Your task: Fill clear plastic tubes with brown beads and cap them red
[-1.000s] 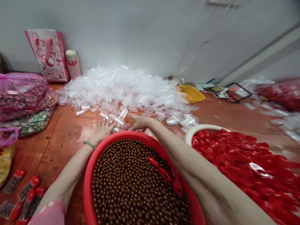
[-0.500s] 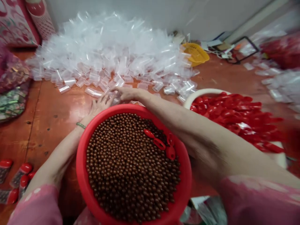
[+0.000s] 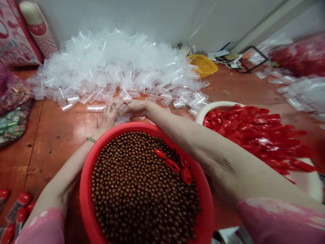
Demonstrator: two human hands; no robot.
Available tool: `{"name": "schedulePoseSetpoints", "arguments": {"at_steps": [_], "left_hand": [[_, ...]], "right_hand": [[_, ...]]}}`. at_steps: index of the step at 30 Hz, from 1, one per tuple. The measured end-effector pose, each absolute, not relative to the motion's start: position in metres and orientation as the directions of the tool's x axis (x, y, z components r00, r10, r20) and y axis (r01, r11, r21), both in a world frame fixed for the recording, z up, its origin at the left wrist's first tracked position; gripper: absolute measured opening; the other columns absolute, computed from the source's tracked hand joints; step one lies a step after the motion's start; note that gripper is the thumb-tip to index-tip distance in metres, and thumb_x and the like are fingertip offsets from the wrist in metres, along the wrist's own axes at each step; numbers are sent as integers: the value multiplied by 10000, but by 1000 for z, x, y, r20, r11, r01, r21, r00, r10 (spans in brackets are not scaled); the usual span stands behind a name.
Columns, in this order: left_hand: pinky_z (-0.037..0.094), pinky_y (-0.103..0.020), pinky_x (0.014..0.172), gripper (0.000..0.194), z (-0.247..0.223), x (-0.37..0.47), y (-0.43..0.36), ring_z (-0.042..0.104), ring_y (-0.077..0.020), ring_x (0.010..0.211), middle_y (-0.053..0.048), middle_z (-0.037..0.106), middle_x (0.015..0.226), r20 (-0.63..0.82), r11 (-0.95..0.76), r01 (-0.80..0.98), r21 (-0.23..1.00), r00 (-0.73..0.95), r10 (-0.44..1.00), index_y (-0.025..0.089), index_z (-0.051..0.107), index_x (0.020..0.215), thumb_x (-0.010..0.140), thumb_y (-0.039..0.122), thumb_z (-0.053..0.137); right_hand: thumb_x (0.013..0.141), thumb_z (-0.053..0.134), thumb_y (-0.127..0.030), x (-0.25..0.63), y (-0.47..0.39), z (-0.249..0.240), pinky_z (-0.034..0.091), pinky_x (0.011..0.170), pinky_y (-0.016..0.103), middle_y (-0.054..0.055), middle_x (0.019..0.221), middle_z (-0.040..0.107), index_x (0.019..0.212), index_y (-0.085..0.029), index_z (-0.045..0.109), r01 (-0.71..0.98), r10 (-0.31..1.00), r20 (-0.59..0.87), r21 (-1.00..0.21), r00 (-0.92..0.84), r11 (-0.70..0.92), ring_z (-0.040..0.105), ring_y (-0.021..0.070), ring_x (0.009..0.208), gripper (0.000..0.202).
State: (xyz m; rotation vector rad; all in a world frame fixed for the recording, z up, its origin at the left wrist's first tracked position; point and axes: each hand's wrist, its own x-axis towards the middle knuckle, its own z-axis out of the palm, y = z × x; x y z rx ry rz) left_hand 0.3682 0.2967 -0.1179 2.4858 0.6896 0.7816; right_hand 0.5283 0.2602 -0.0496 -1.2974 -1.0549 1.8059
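Observation:
Beyond the far rim of a red tub [image 3: 85,189], my two hands meet over several clear plastic tubes [image 3: 123,118]. My left hand [image 3: 109,115] has its fingers bent around the tubes from the left, a green bead bracelet [image 3: 90,139] at its wrist. From the right, my right hand [image 3: 134,107] curls its fingers against the same tubes, close to the left fingertips. Brown glossy balls [image 3: 142,183] fill the tub. On them lie a red scoop-like piece [image 3: 172,165] and another red piece [image 3: 186,175]. The tub's rim partly hides the tubes.
A big heap of clear tubes [image 3: 114,64] lies along the wall. At right stands a white basin [image 3: 203,113] piled with red caps [image 3: 243,130]. A yellow basket [image 3: 203,66] sits behind. Filled red-capped tubes [image 3: 19,206] lie at lower left, below a bag of wrapped pieces [image 3: 15,118].
My hands have drawn closer together, and the left fingers, spread flat before, are now more bent. The view has shifted, so the tub and basin sit lower in the picture.

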Motion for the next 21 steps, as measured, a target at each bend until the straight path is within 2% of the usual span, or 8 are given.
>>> {"name": "schedulePoseSetpoints", "arguments": {"at_steps": [5, 10, 13, 15, 16, 19, 20, 21], "left_hand": [[397, -421, 1043, 562, -83, 378, 313, 532, -251, 1185, -110, 592, 1273, 516, -788, 148, 597, 681, 519, 178, 537, 1296, 774, 329, 681], [406, -411, 1038, 538, -14, 364, 300, 532, -232, 1166, -86, 593, 1253, 617, -848, 63, 526, 658, 431, 186, 539, 1278, 775, 304, 689], [356, -447, 1091, 545, 17, 342, 259, 480, -241, 1241, -79, 567, 1292, 601, -865, 83, 495, 687, 409, 213, 498, 1314, 805, 292, 676], [339, -477, 1110, 578, 24, 325, 224, 433, -258, 1299, -99, 515, 1355, 577, -856, 62, 513, 713, 398, 218, 453, 1352, 816, 270, 661], [354, -487, 1103, 626, 25, 317, 208, 421, -273, 1313, -127, 473, 1388, 517, -830, 62, 555, 756, 402, 209, 424, 1379, 810, 289, 672], [357, -564, 1098, 908, 25, 296, 177, 331, -365, 1390, -215, 356, 1470, 303, -754, 75, 653, 886, 350, 178, 312, 1466, 728, 468, 753], [348, -577, 1104, 935, 27, 290, 175, 309, -380, 1408, -221, 344, 1486, 256, -738, 63, 672, 915, 311, 184, 327, 1464, 705, 518, 759], [346, -568, 1112, 866, 28, 285, 179, 312, -373, 1414, -209, 354, 1496, 228, -721, 35, 692, 937, 265, 198, 388, 1436, 720, 537, 739]], "right_hand": [[627, 768, -125, 534, 269, -33, 510, 496, 190, -14, 749, 698, 964, -160, 626, -90, 912, -318, -932, -258, -350, 577, 84, 516, 367], [654, 737, -104, 523, 246, 21, 545, 639, 208, -22, 838, 688, 963, -169, 644, -204, 962, -95, -967, -257, -150, 645, 107, 705, 330], [705, 736, -131, 510, 205, 48, 549, 745, 242, -10, 949, 678, 1036, -192, 640, -189, 962, -28, -979, -271, -81, 652, 118, 818, 350], [723, 736, -163, 502, 174, 53, 530, 883, 313, 25, 1119, 657, 1155, -210, 612, -119, 954, -68, -987, -291, -107, 641, 164, 997, 452], [735, 736, -196, 498, 160, 52, 510, 932, 338, 37, 1172, 644, 1212, -217, 590, -52, 948, -107, -990, -299, -128, 624, 182, 1059, 499], [746, 746, -317, 492, 129, 48, 466, 1012, 384, 52, 1276, 608, 1331, -235, 522, 229, 906, -221, -963, -360, -144, 568, 223, 1181, 633], [744, 746, -353, 492, 123, 47, 457, 1027, 395, 55, 1312, 591, 1351, -240, 509, 310, 893, -239, -943, -382, -120, 552, 236, 1209, 661], [739, 750, -384, 494, 120, 48, 449, 1039, 407, 59, 1344, 574, 1357, -243, 507, 393, 879, -256, -916, -402, -87, 536, 251, 1233, 679]]}}
